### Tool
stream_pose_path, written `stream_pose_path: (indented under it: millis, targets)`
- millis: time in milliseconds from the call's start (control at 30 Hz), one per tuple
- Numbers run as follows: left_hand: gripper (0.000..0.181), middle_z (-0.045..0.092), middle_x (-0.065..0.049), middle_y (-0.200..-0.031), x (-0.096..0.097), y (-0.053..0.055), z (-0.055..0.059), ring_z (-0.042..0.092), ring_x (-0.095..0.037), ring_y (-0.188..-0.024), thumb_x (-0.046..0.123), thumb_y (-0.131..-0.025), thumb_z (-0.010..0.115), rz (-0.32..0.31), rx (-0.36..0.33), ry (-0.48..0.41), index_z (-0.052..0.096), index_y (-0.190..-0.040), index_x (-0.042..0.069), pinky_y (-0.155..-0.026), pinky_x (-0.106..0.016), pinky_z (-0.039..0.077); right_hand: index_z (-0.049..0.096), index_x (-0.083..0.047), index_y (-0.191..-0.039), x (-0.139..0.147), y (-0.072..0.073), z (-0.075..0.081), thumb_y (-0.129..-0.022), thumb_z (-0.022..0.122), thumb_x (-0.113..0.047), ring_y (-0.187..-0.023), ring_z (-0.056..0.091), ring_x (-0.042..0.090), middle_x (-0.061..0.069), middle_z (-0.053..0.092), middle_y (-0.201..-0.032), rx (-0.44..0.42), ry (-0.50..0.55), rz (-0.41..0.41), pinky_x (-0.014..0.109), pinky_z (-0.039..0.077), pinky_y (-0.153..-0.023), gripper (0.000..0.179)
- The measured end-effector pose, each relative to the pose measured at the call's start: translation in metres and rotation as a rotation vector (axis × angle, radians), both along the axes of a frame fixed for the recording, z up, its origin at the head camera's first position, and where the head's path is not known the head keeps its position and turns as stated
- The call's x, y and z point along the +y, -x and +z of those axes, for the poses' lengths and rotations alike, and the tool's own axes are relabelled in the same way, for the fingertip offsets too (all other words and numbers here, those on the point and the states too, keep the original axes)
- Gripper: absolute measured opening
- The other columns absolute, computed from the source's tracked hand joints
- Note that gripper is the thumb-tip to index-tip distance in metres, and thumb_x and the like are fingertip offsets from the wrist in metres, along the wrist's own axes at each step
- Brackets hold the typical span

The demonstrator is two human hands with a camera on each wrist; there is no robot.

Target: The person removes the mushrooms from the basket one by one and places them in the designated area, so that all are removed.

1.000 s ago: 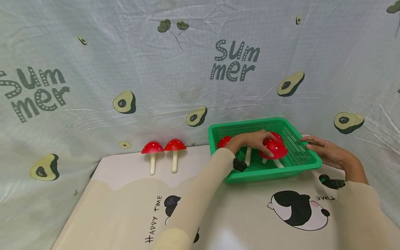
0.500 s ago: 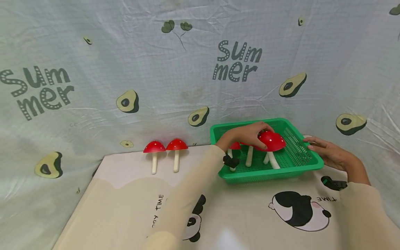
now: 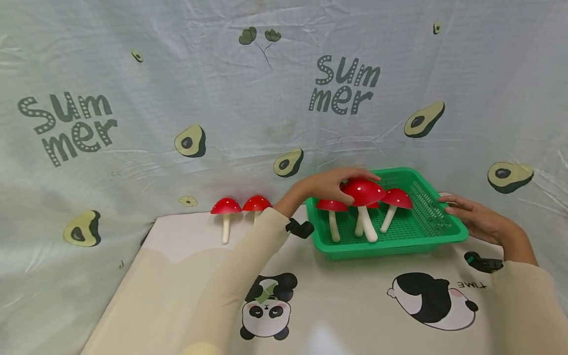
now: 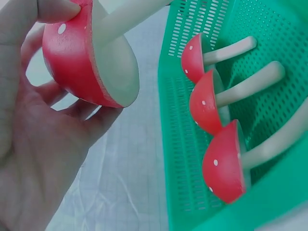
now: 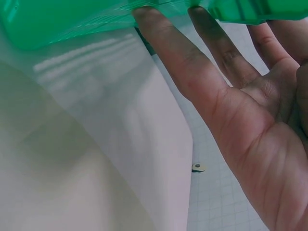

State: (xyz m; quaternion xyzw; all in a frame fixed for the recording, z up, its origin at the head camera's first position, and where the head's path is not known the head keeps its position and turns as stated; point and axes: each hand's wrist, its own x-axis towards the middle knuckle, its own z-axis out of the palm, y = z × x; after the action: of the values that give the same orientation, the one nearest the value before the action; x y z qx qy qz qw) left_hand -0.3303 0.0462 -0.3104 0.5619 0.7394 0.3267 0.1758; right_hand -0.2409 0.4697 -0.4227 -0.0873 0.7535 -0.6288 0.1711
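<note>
My left hand [image 3: 328, 185] grips a toy mushroom [image 3: 363, 191] by its red, white-dotted cap, over the left part of a green plastic basket [image 3: 399, 245]. In the left wrist view thumb and fingers span the cap [image 4: 70, 62], and its pale stem points away from the palm. Three more mushrooms lie in the basket: a left one [image 3: 334, 228], a right one [image 3: 397, 198] and a middle one [image 4: 207, 103], partly hidden in the head view by the held one. My right hand [image 3: 477, 221] rests its extended fingertips [image 5: 144, 14] against the basket's right side.
Two similar mushrooms, a far-left one [image 3: 226, 206] and one beside it [image 3: 256, 202], lie at the table's back edge, left of the basket. The second is partly covered by my left sleeve. A pale cloth [image 3: 248, 113] with avocado prints hangs behind the table [image 3: 346, 301].
My left hand has taken hold of a mushroom at the basket's right part and moved it left, over the other mushrooms. My right hand has stayed at the basket's right side.
</note>
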Motion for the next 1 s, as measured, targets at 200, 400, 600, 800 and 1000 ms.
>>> stream_pose_path:
  millis: [200,400,600,800,1000]
  targets:
    - [0.063,0.051,0.004,-0.146,-0.017,-0.008,-0.002,0.045,-0.011,-0.127,0.006,-0.085,0.061,-0.034,0.021,-0.015,0.054,-0.147,0.017,-0.098,-0.028,0.051,0.042,-0.029,-0.14,0.0,0.0,-0.001,-0.112,0.036,-0.014,-0.103,0.068,0.016,-0.008,0.053,-0.126,0.01,-0.007,0.007,0.042,0.061,-0.082,0.033]
    - [0.057,0.053,0.0,-0.145,-0.041,-0.019,-0.001,0.047,-0.012,-0.127,0.008,-0.088,0.06,-0.045,0.046,-0.058,0.057,-0.144,0.013,-0.1,-0.03,0.05,0.04,-0.028,-0.143,0.004,-0.001,-0.004,-0.112,0.034,-0.014,-0.104,0.066,0.015,-0.008,0.049,-0.129,0.046,-0.035,0.038,0.042,0.06,-0.083,0.035]
    - [0.056,0.052,0.001,-0.149,-0.062,-0.024,-0.006,0.042,-0.01,-0.136,0.007,-0.088,0.056,-0.026,0.061,-0.082,0.059,-0.143,0.014,-0.102,-0.032,0.05,0.045,-0.024,-0.142,0.004,0.0,-0.006,-0.112,0.033,-0.011,-0.104,0.067,0.016,-0.008,0.048,-0.13,0.053,0.034,0.046,0.042,0.06,-0.082,0.035]
    - [0.057,0.047,-0.002,-0.154,-0.081,-0.03,-0.01,0.038,-0.012,-0.141,0.007,-0.086,0.055,0.018,0.067,-0.069,0.06,-0.143,0.016,-0.093,-0.035,0.056,0.048,-0.023,-0.142,0.003,-0.004,-0.012,-0.112,0.029,-0.01,-0.105,0.066,0.014,-0.005,0.047,-0.131,0.077,0.135,0.07,0.04,0.06,-0.083,0.038]
    - [0.057,0.043,-0.002,-0.156,-0.103,-0.036,-0.015,0.04,-0.014,-0.138,0.007,-0.087,0.054,0.075,-0.001,-0.102,0.059,-0.143,0.013,-0.088,-0.036,0.058,0.049,-0.019,-0.142,-0.005,-0.007,-0.016,-0.111,0.033,-0.006,-0.101,0.066,0.01,-0.006,0.047,-0.131,0.185,0.128,0.042,0.035,0.061,-0.078,0.038]
